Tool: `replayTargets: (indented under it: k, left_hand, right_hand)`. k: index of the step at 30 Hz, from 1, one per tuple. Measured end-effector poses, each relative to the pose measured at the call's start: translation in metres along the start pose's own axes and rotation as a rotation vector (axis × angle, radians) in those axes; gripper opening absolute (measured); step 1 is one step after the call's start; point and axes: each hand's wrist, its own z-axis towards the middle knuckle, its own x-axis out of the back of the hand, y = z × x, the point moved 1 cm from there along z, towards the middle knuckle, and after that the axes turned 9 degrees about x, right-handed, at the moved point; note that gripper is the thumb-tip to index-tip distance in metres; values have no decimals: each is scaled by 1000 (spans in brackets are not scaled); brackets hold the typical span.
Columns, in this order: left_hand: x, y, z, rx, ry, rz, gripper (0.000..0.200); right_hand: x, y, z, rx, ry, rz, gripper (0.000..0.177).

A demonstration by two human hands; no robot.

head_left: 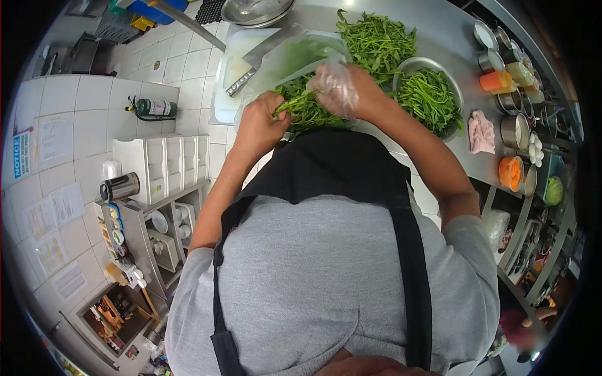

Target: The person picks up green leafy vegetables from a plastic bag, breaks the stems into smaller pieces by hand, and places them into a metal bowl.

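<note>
My left hand is closed around stems of leafy greens just in front of my apron. My right hand, partly covered by clear plastic, has its fingers curled in at the same greens, slightly smeared by motion. A clear plastic bag with green inside lies just beyond both hands. Left of the bag, a knife with a dotted metal handle rests on a white cutting board, its blade partly hidden. More cut greens are heaped past my right hand, and a steel bowl of greens stands to the right.
A pink cloth lies on the steel counter. Sauce containers, metal pots, eggs and a tub of orange pieces line the right edge. Metal bowls sit at the back. A person's arm shows lower right.
</note>
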Motion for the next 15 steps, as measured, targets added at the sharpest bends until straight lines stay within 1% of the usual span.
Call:
replayTargets:
  k: [1,2,4,5,6,7,8,9,10,12,13,15]
  left_hand:
    - [2,0,4,-24,22,-24,16]
    - [3,2,9,-29,25,-19,16]
    - [3,5,17,40,-21,-169,33]
    - [1,1,20,92,-48,-197,36]
    - [-4,-3,22,95,-45,-200,36]
    - [-9,-9,25,165,-17,-321,34]
    - [-11,-18,27,235,16,-440,33]
    - [-12,-28,26,230,32,-512,32]
    - [-2,-19,23,233,36,-509,32]
    - [23,7,16,274,97,-472,30]
    - [28,-1,17,191,130,-408,13]
    - [51,15,15,194,154,-441,9]
  right_hand:
    - [-2,2,2,81,99,-15,22]
    - [-2,4,7,83,106,-19,22]
    - [-6,13,17,-56,132,-72,24]
    - [-16,37,21,-349,209,203,26]
    - [-45,97,11,-61,565,346,28]
    - [-2,65,3,-567,483,631,25]
    - [-16,94,-4,-614,591,780,20]
    - [-4,99,-14,-487,597,707,15]
    - [-1,102,-27,-483,595,713,15]
    - [4,100,-46,-494,637,1168,16]
    - [14,84,-47,-496,635,1168,16]
    - [40,49,-43,-766,294,648,25]
